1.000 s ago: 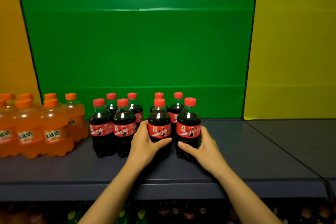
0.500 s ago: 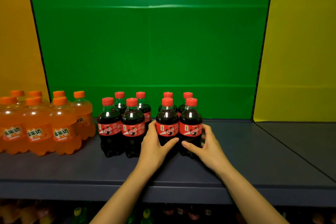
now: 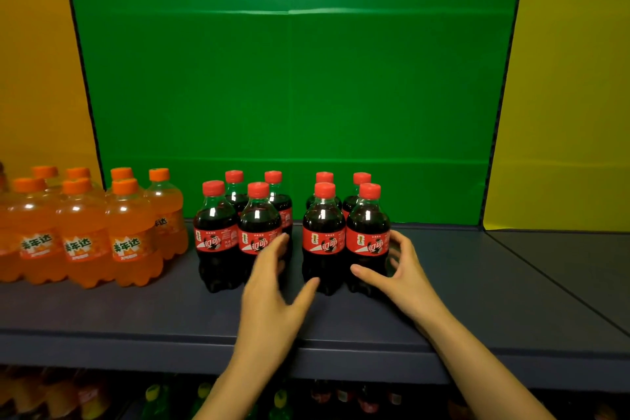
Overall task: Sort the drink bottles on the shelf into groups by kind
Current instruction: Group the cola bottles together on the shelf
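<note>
Cola bottles are standing upright near the middle of the dark shelf. Eight of them are standing in two bunches of four, with a gap between the bunches. Each bunch is making a little square, two bottles in front and two behind. Dark drink is filling them up to the neck, and red caps are sitting on top.

The left hand is reaching into the gap. It is looking blurry, its fingers are spreading apart in front of the left bunch, and its thumb is pointing at the foot of the right bunch. It is holding nothing.

The right hand is curving loosely by the right side of the right bunch, with its fingers apart and its thumb in front of the end bottle. I cannot tell if it is touching the bottle.

Orange drink bottles are crowding together on the left end of the shelf, just beside the cola, full of orange drink and wearing orange caps.

A green board is standing behind everything, with an orange wall on the left and a yellow wall on the right. More bottles are sitting in the dark under the shelf
</note>
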The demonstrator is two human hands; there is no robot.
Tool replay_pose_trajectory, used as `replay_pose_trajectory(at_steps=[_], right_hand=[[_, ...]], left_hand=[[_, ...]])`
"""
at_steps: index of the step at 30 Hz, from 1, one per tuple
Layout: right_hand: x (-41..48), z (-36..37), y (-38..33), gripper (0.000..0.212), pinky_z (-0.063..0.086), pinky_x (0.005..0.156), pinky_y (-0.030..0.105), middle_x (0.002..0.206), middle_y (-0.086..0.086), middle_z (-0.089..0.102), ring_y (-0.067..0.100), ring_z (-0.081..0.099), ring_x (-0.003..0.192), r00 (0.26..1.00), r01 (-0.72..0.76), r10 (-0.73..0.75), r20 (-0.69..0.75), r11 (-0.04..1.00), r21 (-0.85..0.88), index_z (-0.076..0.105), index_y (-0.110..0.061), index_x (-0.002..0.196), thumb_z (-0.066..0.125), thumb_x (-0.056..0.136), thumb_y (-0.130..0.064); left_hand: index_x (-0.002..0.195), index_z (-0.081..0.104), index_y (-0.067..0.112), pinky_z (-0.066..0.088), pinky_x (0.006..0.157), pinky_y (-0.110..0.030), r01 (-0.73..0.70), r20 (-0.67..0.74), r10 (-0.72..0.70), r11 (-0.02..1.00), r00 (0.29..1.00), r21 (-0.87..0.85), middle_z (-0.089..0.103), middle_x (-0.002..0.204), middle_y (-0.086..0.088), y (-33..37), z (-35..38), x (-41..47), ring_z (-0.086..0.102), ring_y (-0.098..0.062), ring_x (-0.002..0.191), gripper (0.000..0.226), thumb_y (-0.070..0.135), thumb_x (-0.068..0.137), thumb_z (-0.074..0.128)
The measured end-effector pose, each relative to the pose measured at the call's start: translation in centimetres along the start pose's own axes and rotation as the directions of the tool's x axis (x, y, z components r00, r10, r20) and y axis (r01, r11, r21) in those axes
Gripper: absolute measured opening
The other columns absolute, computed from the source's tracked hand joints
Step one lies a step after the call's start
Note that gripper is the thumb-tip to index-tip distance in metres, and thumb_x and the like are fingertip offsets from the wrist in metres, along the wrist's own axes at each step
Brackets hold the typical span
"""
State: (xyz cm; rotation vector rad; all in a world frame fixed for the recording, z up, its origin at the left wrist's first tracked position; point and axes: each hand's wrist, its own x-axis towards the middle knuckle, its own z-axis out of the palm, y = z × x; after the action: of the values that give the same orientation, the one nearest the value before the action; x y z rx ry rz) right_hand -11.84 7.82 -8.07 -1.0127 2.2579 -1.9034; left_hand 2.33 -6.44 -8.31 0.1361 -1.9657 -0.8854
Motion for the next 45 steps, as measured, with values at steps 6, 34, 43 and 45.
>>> replay_pose_trajectory(at_steps=[6,34,43,45], right_hand=[[0.5,0.2,0.0,0.115,0.033,0.111,0.037,0.145,-0.008,0.034,0.009,0.039,0.13,0.996,-0.063,0.062,0.063,0.998,0.024,0.023,-0.033,0.141,0.082,0.044,-0.051],[1.7,1.8,-1.0,0.095,0.05,0.078,0.016,0.124,-0.01,0.057,0.0,0.059,0.107,0.998,-0.064,0.062,0.028,0.995,0.082,0.034,-0.028,0.134,0.084,0.053,-0.025],[1.6,2.0,-1.3,0.084,0.048,0.072,0.007,0.12,-0.015,0.056,-0.01,0.059,0.098,0.996,-0.073,0.069,0.06,0.995,0.065,0.034,-0.032,0.13,0.078,0.059,-0.021],[1.7,2.0,-1.2,0.083,0.048,0.071,0.006,0.119,-0.016,0.056,-0.011,0.059,0.097,0.996,-0.076,0.072,0.06,0.995,0.066,0.034,-0.032,0.13,0.079,0.061,-0.019]], left_hand=[[0.138,0.027,0.013,0.026,0.11,-0.028,0.16,-0.157,-0.151,0.986,0.976,0.049,0.034,0.142,-0.001,-2.9,-7.5,2.4,0.034,-0.015,0.131,0.1,0.031,0.056,0.083],[0.129,0.038,0.022,0.048,0.073,-0.007,0.273,0.363,-0.157,0.916,0.918,-0.294,0.057,0.122,0.008,-11.1,-7.8,8.3,0.059,0.005,0.102,0.098,0.012,0.047,0.091],[0.127,0.038,0.026,0.047,0.073,-0.005,0.261,0.357,-0.152,0.923,0.922,-0.283,0.057,0.121,0.01,-11.1,-7.5,8.1,0.057,0.012,0.101,0.094,0.014,0.049,0.089],[0.125,0.037,0.029,0.046,0.071,-0.003,0.261,0.35,-0.157,0.925,0.924,-0.276,0.056,0.118,0.014,-10.9,-7.4,8.1,0.056,0.017,0.096,0.092,0.016,0.049,0.087]])
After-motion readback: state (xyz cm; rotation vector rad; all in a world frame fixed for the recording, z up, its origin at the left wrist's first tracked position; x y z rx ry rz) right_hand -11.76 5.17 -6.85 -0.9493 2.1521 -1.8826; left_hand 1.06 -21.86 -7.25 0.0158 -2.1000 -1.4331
